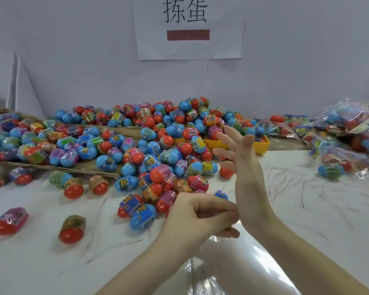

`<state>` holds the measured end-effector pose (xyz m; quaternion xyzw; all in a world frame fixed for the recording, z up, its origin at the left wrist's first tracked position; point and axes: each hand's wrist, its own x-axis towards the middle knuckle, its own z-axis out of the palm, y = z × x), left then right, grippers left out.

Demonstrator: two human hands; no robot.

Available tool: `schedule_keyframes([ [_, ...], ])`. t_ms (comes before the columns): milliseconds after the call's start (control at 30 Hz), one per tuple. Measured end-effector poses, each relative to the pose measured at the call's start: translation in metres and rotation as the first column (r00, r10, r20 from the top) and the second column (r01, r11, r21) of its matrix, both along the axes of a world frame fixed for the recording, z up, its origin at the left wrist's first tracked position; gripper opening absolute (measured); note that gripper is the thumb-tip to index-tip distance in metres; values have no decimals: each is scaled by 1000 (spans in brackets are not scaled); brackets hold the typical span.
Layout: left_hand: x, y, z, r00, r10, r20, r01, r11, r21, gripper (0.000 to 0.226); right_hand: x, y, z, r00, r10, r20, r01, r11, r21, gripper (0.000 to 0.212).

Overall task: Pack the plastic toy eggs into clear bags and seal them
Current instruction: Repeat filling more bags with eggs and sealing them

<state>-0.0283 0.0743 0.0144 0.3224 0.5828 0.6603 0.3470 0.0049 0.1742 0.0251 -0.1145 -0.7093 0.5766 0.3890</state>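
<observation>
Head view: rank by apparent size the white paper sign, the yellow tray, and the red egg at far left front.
1. white paper sign
2. yellow tray, mostly hidden by eggs, so unsure
3. red egg, though nearest the camera

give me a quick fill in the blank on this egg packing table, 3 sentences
1. The loose toy eggs are blue and ____.
2. The tray behind the right hand is ____.
3. The packed bags lie on the ____ side of the table.

Missing words: red; yellow; right
</observation>
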Motion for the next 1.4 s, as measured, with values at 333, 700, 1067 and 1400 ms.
schedule_keyframes([
  [333, -12, -2, -1, 972, 191, -138, -169, 973, 157, 18, 31, 43, 33, 861, 264, 434, -431, 832, 348, 29],
  [700, -37, -19, 3, 362, 331, -872, -394, 902, 178, 16, 42, 87, 28, 716, -597, 361, 156, 642, 751, 72],
  [1067, -17, -18, -4, 142, -435, -889, -248, 854, -457, 51, 52, 110, 23, 876, -263, 403, 85, 909, 409, 75],
  [1400, -16, -17, -5, 302, 2, -953, -151, 988, -45, 17, 46, 98, 18, 791, -553, 264, 357, 766, 534, 105],
])
